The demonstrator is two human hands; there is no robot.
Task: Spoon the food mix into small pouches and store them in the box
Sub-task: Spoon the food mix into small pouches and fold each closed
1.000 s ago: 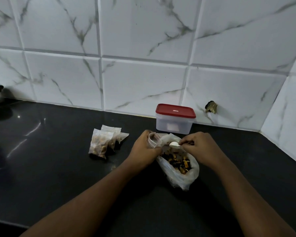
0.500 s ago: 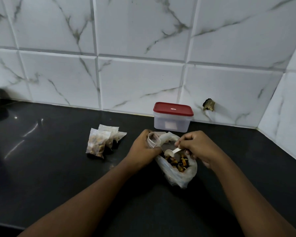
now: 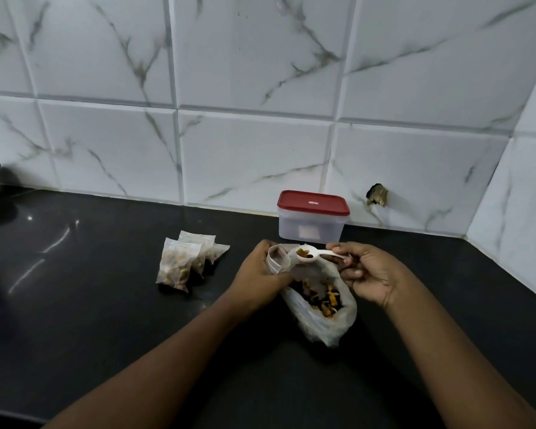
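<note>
The right hand (image 3: 369,274) has its grip pinched on the handle of a white spoon (image 3: 314,253), palm turned up, the loaded bowl level at the mouth of a small pouch (image 3: 277,258). The left hand (image 3: 260,275) has its grip clenched round that pouch, holding it open. Both forearms reach in from the near edge. Under the hands a clear bag of food mix (image 3: 322,308) lies open on the black surface (image 3: 106,320). To the left, filled pouches (image 3: 183,263) lie overlapping. Farther back the box (image 3: 310,224), red lid (image 3: 313,202) on, stands against the marbled tile wall (image 3: 245,150).
</note>
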